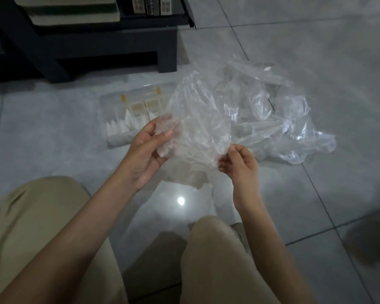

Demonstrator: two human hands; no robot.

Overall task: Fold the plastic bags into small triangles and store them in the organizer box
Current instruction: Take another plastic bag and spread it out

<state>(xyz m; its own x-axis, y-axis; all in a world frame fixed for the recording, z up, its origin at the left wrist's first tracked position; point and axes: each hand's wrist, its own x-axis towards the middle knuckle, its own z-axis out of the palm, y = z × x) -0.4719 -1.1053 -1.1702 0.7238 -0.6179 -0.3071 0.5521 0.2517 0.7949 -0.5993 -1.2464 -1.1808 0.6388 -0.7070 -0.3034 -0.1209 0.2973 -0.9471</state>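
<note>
Grey glossy tiled floor [316,51], light glare [180,200] reflected; dark low shelf unit [86,47] at back.

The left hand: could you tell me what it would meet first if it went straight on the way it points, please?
The left hand would only push into the clear bag it pinches; beyond that, probably the organizer box, though depth is unclear.

organizer box [116,141] half behind bag [195,123], shelf [97,47] cropped
</note>
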